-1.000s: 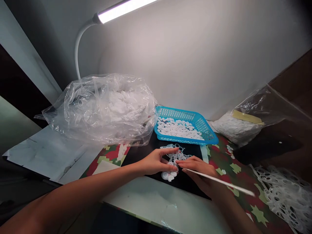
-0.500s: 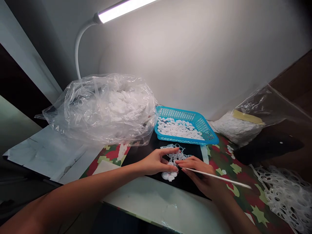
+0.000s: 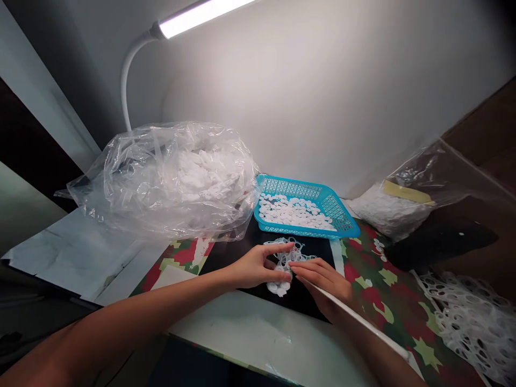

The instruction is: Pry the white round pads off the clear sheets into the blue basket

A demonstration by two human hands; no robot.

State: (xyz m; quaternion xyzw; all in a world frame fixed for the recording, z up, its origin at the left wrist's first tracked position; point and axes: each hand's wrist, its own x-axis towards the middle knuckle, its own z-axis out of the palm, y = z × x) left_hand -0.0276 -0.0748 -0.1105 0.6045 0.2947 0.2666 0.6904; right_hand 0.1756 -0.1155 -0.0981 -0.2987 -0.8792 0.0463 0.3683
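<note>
My left hand [image 3: 260, 266] reaches in from the left, thumb and index finger curved around a cluster of white plastic rings [image 3: 296, 257] and small white discs [image 3: 279, 287] on a black mat [image 3: 231, 258]. My right hand [image 3: 328, 282] is closed around a thin white stick [image 3: 363, 321], its fingertips at the rings beside my left thumb. The stick slants down to the right across the hand and wrist. Behind both hands, a blue basket [image 3: 314, 233] holds many white discs [image 3: 294, 212].
A large clear bag of white pieces [image 3: 181, 183] lies at the left. Another bag with white contents [image 3: 391, 209] stands at the right, near a dark object [image 3: 443, 244]. A heap of white rings [image 3: 475, 328] lies lower right. A lamp [image 3: 205, 16] shines overhead.
The stick in my right hand has tilted, its far end swinging down towards me. My left hand has barely moved. The view has shifted slightly.
</note>
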